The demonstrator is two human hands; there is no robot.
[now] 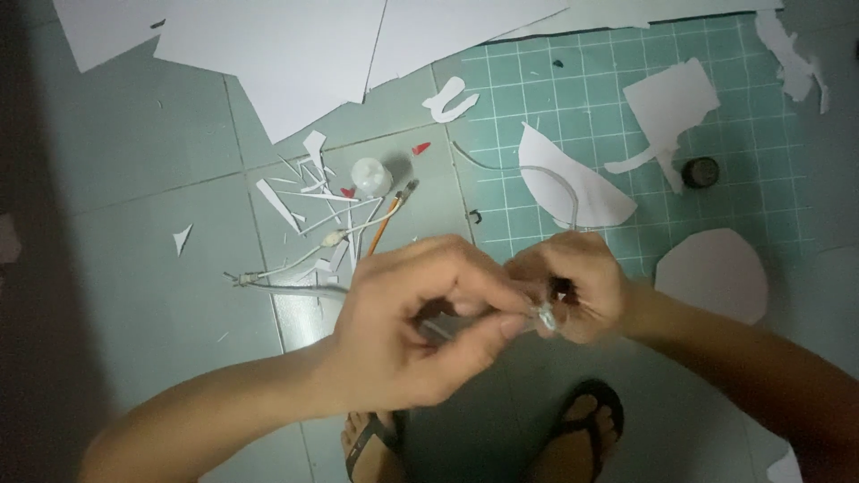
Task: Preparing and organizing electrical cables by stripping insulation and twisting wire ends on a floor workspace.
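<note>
— Pale green floor tiles (134, 161) lay under everything, dim and matte. What were the hands doing over them?

— Both were pressed close together. The left hand (420, 331) had thumb and fingers pinched on a small shiny, crinkled piece (544, 315), silvery like foil or clear film. The right hand (573, 282) was curled tight around the same spot from the other side, fingers closed on it.

— Which way did the thing run?

— The shiny bit was too small to judge. A thin grey rod or wire (437, 329) passed through the left palm, lying roughly left to right with its far end meeting the pinch. A pale, soft-looking tube (562, 188) rose from the right hand, arching away over the mat.

— And around them?

— Just beyond the right hand lay a green cutting mat (761, 134) with a printed grid, bearing smooth white paper cutouts: a half-round one (599, 199), a blocky one (671, 103), a curled one (447, 100). A rounded cutout (716, 273) overhung the mat's near edge. A small dark round cap (701, 172) sat on the mat. Left of it were paper slivers (304, 192), an orange pencil (386, 224), a clear round lid (370, 177) and large white sheets (295, 54). Below the hands, two feet in dark sandals (582, 429).
</note>
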